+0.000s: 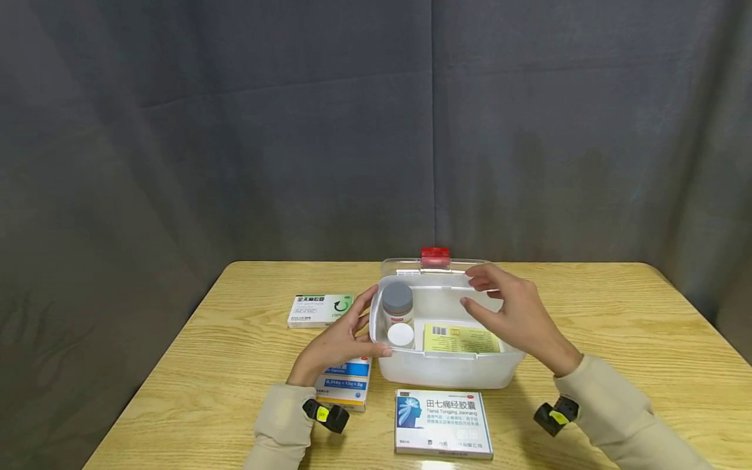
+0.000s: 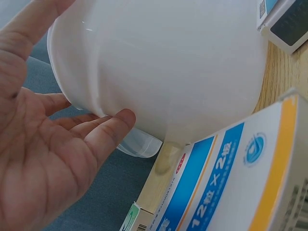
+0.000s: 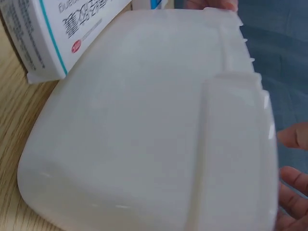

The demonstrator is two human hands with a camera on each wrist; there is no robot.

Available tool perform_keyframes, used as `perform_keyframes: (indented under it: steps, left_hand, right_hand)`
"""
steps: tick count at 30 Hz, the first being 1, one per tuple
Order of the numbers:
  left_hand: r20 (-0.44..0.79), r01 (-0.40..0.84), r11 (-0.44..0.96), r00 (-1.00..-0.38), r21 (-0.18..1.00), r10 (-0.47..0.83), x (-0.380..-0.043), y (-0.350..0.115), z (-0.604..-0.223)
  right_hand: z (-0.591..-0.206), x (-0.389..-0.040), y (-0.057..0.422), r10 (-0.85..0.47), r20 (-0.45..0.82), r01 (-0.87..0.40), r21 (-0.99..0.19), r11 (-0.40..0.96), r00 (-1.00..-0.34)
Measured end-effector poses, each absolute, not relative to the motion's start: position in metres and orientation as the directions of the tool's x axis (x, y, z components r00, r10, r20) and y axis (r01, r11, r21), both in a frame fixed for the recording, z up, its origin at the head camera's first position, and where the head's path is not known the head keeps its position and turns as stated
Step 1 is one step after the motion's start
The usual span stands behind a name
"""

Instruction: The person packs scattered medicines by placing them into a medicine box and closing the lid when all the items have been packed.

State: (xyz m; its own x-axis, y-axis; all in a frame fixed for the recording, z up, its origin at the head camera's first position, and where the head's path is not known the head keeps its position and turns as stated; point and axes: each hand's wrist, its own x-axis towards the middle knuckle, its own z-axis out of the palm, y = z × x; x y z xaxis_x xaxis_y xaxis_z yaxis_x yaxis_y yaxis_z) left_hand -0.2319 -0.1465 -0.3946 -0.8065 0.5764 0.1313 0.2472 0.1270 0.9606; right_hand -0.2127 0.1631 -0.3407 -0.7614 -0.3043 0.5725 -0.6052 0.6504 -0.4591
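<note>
A translucent white plastic box (image 1: 449, 371) stands on the table, its lid folded back behind it with a red latch (image 1: 435, 256). Inside, a grey-capped bottle (image 1: 397, 297) and a white-capped bottle (image 1: 401, 335) are at the left end; a yellow medicine box (image 1: 461, 339) lies to their right. My left hand (image 1: 337, 341) touches the left end, thumb by the front rim and fingers along the outer wall (image 2: 183, 72). Above the right end hovers my right hand (image 1: 517, 310), fingers spread and nothing held; only its fingertips show in the right wrist view.
In front of the plastic box lies a white medicine box with a blue head picture (image 1: 443, 423). A blue-and-white medicine box (image 1: 345, 384) lies partly under my left wrist. Farther left is a green-and-white medicine box (image 1: 317, 311). A dark curtain (image 1: 352, 130) hangs behind the table.
</note>
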Motion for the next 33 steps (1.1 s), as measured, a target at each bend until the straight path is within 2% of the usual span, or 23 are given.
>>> perform_keyframes:
  steps: [22,33]
  left_hand:
    - [0.108,0.223,0.137,-0.815,0.965,0.569,-0.233,-0.146,-0.394]
    - [0.108,0.224,0.137,-0.815,0.965,0.569,-0.233,-0.147,-0.394]
  right_hand:
    - [-0.337,-0.181,0.177,-0.295,0.645,-0.667,-0.462,0.584,-0.705]
    - [-0.342,-0.167,0.187,-0.332,0.647,-0.703,-0.475,0.529,-0.687]
